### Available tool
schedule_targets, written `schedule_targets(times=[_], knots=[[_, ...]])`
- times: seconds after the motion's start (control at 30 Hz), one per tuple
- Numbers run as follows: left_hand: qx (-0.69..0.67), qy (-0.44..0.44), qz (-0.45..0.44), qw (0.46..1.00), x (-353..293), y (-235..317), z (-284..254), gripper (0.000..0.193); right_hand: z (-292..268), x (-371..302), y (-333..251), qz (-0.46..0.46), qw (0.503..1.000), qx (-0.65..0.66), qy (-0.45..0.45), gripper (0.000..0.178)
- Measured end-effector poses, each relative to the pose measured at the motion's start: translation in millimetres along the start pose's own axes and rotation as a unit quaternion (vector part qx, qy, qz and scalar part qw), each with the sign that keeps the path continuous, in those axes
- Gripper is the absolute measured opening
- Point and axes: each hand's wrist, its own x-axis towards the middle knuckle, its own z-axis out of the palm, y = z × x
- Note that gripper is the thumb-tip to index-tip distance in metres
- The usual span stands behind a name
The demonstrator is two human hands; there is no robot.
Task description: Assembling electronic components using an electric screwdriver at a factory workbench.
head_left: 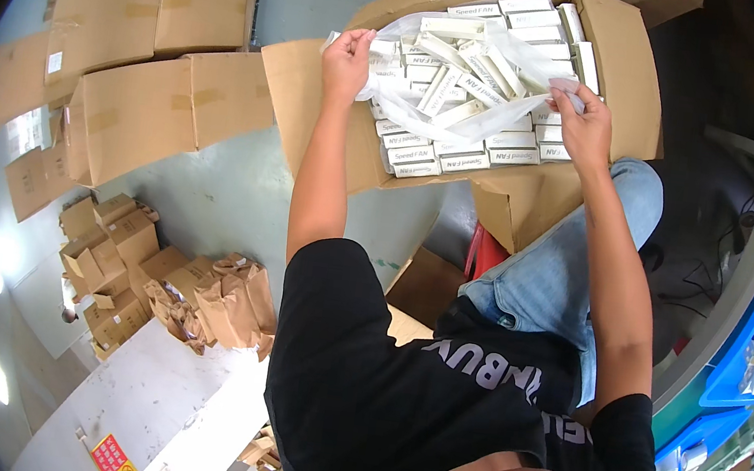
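Between my two hands stretches the opening of a clear plastic bag (393, 106), with several small white boxes (439, 90) loose inside it. My left hand (346, 64) pinches the bag's left edge, and my right hand (583, 121) pinches its right edge. The bag lies inside an open cardboard carton (623, 68), on top of more white boxes (463, 161) packed in rows. Each small box is slim and carries dark print. The carton's flaps are folded outward, and its underside is hidden.
Large closed cartons (109, 0) are stacked to the left. Smaller cartons and brown paper bags (232, 302) stand lower left, beside a white surface (162, 379). At right, blue bins (749, 347) hold small parts along a teal bench. A red object (485, 252) shows beneath the carton.
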Motion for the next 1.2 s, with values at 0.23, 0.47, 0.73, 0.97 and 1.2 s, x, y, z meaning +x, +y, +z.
schedule_targets(times=[0.23, 0.47, 0.73, 0.97, 1.2], knots=[[0.061, -0.025, 0.134, 0.989, 8.4, 66.3, 19.9, 0.020, -44.7, -38.8, -35.0, -0.063, 0.995, 0.058, 0.060, 0.014], [0.060, -0.091, 0.184, 0.977, 22.9, 198.1, -25.6, 0.018, -92.3, -100.4, -138.6, -0.154, 0.979, 0.079, 0.107, 0.015], [0.012, -0.241, 0.356, 0.903, -19.6, 448.8, 64.6, 0.031, -245.0, -216.6, -248.7, -0.343, 0.893, 0.062, 0.286, 0.015], [-0.069, -0.319, 0.441, 0.836, -135.0, 573.2, 206.8, 0.032, -401.2, -291.3, -266.3, -0.352, 0.837, 0.070, 0.412, 0.022], [-0.058, -0.379, 0.516, 0.766, -239.2, 591.8, 385.7, 0.031, -456.0, -314.6, -183.2, -0.252, 0.805, 0.048, 0.534, 0.018]])
